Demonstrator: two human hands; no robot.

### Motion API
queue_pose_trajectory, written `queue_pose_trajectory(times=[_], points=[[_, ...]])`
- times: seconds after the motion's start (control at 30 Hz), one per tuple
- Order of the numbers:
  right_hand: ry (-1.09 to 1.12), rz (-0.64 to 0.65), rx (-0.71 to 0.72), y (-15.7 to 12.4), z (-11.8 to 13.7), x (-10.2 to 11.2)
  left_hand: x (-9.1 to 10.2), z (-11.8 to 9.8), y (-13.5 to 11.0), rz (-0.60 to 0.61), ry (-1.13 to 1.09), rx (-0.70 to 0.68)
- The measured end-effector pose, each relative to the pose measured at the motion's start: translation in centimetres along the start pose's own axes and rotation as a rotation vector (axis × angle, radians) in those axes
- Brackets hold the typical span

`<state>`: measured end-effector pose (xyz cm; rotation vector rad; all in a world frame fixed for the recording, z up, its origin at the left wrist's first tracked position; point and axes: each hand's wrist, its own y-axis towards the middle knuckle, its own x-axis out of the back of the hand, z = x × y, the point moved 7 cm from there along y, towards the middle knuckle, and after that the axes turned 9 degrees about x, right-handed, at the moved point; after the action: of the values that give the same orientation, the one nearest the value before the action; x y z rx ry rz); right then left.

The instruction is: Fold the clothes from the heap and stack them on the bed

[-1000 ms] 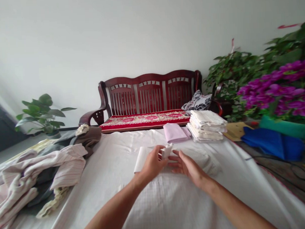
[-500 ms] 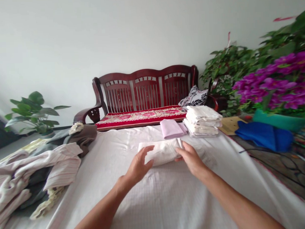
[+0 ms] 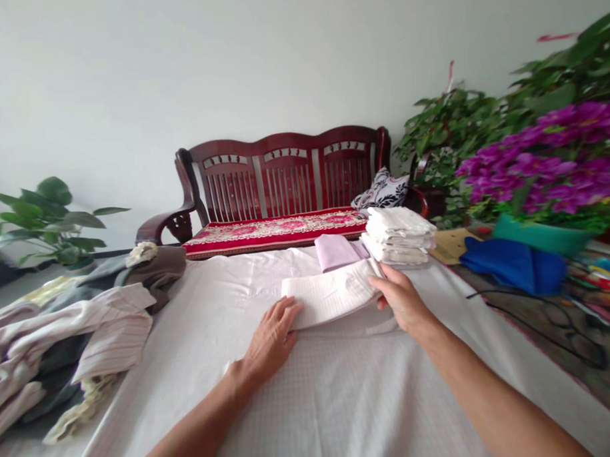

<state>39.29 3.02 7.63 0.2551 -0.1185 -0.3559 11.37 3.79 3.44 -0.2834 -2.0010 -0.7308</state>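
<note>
A folded white cloth (image 3: 330, 295) lies in the middle of the white-covered table (image 3: 341, 400). My left hand (image 3: 269, 338) rests flat on the table at the cloth's near left corner, fingers stretched out and touching its edge. My right hand (image 3: 401, 300) grips the cloth's right end and lifts it slightly off the table. Just behind the cloth lie a folded lilac cloth (image 3: 336, 251) and a stack of folded white cloths (image 3: 398, 235).
A heap of unfolded garments (image 3: 73, 330) fills the table's left side. A dark red wooden bench (image 3: 278, 196) stands behind the table. Blue fabric (image 3: 514, 264), a black cable (image 3: 548, 320) and potted plants with purple flowers (image 3: 547, 160) are at the right.
The cloth went from being held up between both hands to lying folded on the table. My left hand has dropped flat to its left corner; my right hand now lifts its right end.
</note>
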Motion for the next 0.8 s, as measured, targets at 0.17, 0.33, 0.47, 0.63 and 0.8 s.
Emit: queue_pose_trajectory(times=[0.17,0.33,0.47,0.63,0.8], points=[[-0.219,-0.002,-0.005,0.0,-0.5,2.5,-0.4,0.0,0.1,0.032,0.036,-0.013],[-0.448,0.015,0.081,0.7,-2.0,5.0,-0.6,-0.5,0.1,0.039,0.043,-0.037],[-0.629,0.071,-0.01,1.1,-3.9,6.3,-0.9,-0.7,0.1,0.042,0.044,-0.067],[-0.778,0.134,-0.104,0.6,-3.9,7.0,-1.0,-1.3,-0.3,0.066,0.035,-0.093],[-1.031,0.158,-0.059,0.1,-2.3,7.2,-1.0,-1.6,-0.4,0.074,0.029,-0.101]])
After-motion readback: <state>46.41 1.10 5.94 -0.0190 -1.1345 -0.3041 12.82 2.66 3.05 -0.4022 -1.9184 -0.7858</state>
